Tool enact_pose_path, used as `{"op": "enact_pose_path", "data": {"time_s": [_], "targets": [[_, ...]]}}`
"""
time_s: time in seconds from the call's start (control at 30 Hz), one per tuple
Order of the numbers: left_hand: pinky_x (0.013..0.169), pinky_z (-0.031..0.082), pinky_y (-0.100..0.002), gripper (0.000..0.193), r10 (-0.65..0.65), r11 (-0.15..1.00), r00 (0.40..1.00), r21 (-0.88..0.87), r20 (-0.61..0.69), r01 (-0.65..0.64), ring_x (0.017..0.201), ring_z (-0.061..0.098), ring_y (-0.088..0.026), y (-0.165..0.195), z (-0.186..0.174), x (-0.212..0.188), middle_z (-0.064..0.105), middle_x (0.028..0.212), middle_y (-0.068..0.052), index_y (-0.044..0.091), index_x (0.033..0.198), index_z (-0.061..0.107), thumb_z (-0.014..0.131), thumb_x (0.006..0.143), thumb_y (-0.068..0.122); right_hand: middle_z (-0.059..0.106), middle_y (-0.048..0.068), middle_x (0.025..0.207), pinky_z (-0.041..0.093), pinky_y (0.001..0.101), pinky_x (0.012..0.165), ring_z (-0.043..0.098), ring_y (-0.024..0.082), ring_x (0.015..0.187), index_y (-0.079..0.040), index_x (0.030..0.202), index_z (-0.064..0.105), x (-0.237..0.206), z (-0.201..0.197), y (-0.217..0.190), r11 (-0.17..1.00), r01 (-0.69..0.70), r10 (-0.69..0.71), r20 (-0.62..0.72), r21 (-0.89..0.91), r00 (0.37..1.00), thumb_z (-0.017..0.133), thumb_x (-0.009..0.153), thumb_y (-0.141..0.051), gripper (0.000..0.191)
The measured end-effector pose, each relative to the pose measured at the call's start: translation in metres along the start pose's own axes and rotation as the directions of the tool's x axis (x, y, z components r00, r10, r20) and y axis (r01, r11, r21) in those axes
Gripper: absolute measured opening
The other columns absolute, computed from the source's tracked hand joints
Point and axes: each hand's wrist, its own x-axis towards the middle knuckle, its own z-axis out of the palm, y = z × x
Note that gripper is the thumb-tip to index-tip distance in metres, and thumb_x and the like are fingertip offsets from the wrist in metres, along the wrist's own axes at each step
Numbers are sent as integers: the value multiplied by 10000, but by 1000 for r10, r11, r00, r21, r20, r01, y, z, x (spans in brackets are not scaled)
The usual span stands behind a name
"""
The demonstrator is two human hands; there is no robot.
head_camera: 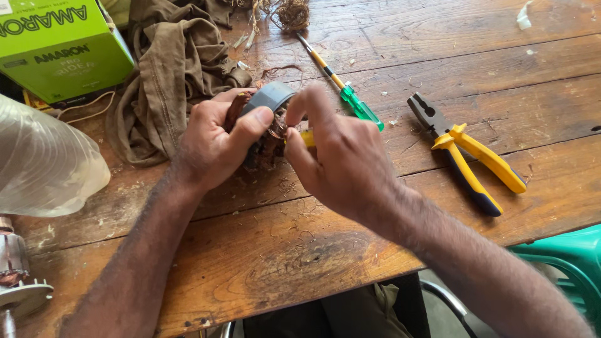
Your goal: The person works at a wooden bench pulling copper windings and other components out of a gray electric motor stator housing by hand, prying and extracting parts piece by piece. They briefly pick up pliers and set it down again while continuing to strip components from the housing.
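Observation:
My left hand [216, 141] grips a grey motor stator [270, 97] with copper windings, holding it above the wooden table [300, 250]. My right hand [341, 156] is closed on a small yellow-handled tool [307, 138] whose tip is pushed into the copper windings [269, 143] of the stator. The tool's tip is hidden between my fingers.
A green-handled screwdriver [350, 100] and yellow-handled pliers [466, 153] lie to the right. A brown cloth [166, 69], a green box [59, 47], and a clear plastic bag [44, 163] sit at left. A metal motor part [15, 275] is bottom left; a green chair [563, 263] bottom right.

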Motion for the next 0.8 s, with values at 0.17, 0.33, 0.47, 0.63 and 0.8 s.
{"op": "enact_pose_path", "data": {"time_s": [0.17,0.33,0.47,0.63,0.8], "targets": [[784,530,-308,449,20,1000,1000,-17,-13,-20,898,638,-130,-2,2,-1,691,978,-61,5,1100,725,604,971,417,527,19,610,428,374,465,516,144,466,-52,1158,451,6,-11,-10,992,121,-121,24,-23,992,519,1014,-109,168],[820,547,-315,435,32,998,999,-51,26,-30,951,662,-144,-2,4,0,692,1053,-69,30,1063,753,571,991,418,544,33,667,390,403,386,481,185,452,-73,1182,396,11,-12,-14,999,9,-1,207,-41,978,473,1006,-98,193],[877,531,-311,441,77,996,997,-36,11,-77,1013,655,-144,1,4,1,688,1119,-72,29,1094,750,572,1007,422,576,37,703,395,359,421,493,143,480,-66,1177,390,10,-11,-7,989,139,-135,82,-46,987,506,1002,-116,215],[794,539,-318,540,-112,992,990,-40,83,116,904,645,-143,0,3,1,677,986,-84,15,1223,638,560,958,479,629,49,740,427,313,384,539,138,471,-42,1113,471,-11,-25,2,996,40,-48,99,81,994,534,1002,-108,144],[791,526,-321,628,-85,996,994,28,74,83,934,610,-147,-6,2,5,619,1033,-74,3,1278,601,526,957,537,651,94,704,486,313,427,607,156,536,-36,1025,571,-35,-50,45,966,-152,189,-169,209,967,568,971,-80,70]]}}
